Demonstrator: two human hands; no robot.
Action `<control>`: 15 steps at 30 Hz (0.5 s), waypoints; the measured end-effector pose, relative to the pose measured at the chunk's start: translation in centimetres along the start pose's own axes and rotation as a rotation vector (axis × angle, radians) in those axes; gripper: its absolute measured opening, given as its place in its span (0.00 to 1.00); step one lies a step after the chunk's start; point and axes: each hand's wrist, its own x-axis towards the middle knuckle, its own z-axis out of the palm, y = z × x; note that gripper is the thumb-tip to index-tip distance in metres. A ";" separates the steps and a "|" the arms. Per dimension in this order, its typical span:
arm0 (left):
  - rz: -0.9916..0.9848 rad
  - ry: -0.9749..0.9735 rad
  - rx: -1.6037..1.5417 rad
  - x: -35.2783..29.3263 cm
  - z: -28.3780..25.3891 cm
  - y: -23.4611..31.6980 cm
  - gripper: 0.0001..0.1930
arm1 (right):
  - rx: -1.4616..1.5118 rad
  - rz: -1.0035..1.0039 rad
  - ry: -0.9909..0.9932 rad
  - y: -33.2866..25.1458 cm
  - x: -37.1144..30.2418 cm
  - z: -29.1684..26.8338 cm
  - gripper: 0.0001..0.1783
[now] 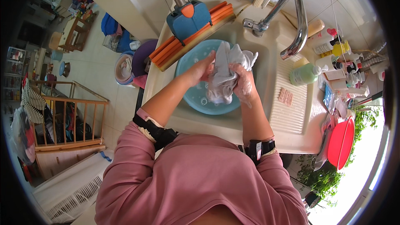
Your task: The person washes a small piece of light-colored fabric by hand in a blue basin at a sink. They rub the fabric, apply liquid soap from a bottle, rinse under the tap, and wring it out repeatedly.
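Observation:
A wet, whitish-grey cloth [225,79] is bunched up between my hands, over a light blue round basin [191,96] that stands in the sink. My left hand [203,69] grips its left side, with the fingers partly hidden behind the folds. On the other side, my right hand [244,82] is closed round the cloth, and suds cover its back and wrist. Crumpled folds stick out above the right hand. Bubbles show on the inside of the basin. What kind of cloth item it is, I cannot make out.
A blue and orange sponge mop [189,21] leans across the sink's far left corner. The chrome tap [296,16] arches at the far right. On the ribbed drainboard [287,112] lie a pinkish soap bar [285,96] and a green pump bottle [304,75]. Several bottles line the right wall.

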 end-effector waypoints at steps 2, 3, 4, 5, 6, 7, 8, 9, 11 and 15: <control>-0.056 -0.064 -0.196 0.3 0.4 1.0 0.17 | -0.094 0.041 -0.016 0.5 -0.2 -0.3 0.27; 0.007 -0.047 -0.118 0.7 0.4 1.4 0.17 | -0.138 0.027 -0.031 0.7 -0.4 -0.3 0.28; 0.139 -0.071 -0.060 1.1 0.4 1.7 0.17 | -0.168 -0.009 -0.059 0.8 -0.4 -0.4 0.29; 0.223 0.006 0.044 1.6 0.1 2.1 0.16 | -0.213 -0.089 -0.039 0.9 -0.4 -0.5 0.25; 0.255 0.093 0.050 1.9 -0.1 2.3 0.15 | -0.143 -0.131 0.027 0.9 -0.4 -0.7 0.25; 0.320 0.111 0.047 2.2 -0.3 2.4 0.14 | -0.072 -0.184 0.061 0.8 -0.2 -1.0 0.24; 0.436 0.101 0.035 2.0 -0.2 2.2 0.13 | 0.001 -0.243 0.074 0.7 -0.1 -1.4 0.24; 0.445 0.130 0.130 1.8 0.2 2.0 0.12 | 0.120 -0.188 0.164 0.4 0.4 -1.8 0.23; 0.555 0.153 0.302 0.8 1.8 1.3 0.10 | 0.319 -0.081 0.195 -0.2 1.2 -2.7 0.18; 1.056 0.121 0.993 -0.9 6.8 -0.6 0.12 | 0.314 0.025 0.219 -0.2 2.4 -3.5 0.11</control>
